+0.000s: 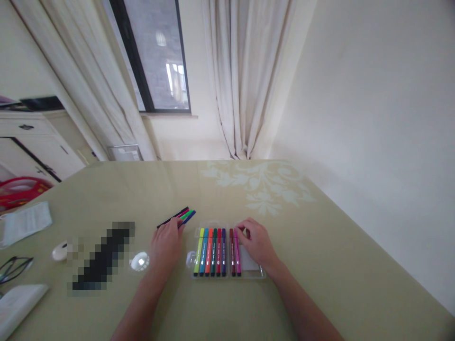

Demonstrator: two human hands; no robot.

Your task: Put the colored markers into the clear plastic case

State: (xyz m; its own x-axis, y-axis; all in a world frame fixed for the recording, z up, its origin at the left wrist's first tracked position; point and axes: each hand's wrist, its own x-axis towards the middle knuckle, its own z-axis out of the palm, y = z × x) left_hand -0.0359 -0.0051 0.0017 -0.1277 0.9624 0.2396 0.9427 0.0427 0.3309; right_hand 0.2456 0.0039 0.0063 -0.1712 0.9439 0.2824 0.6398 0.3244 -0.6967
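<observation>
The clear marker case (254, 274) is laid open on the tabletop (220, 312), between the left hand (167, 244) and the right hand (258, 241). Its left half is lined with six markers (212, 253); in its right half only a dark red marker (233, 255) and a pink marker (238, 258) are seated, and the remaining space is left unfilled. Eight are thus in place, while a small bunch of loose pens (187, 215) is left outside, partly covered by the left hand's fingers. The right hand's fingertips are drawn together at the pink marker's upper end. Whether anything is firmly grasped by either hand cannot be told from this view.
</observation>
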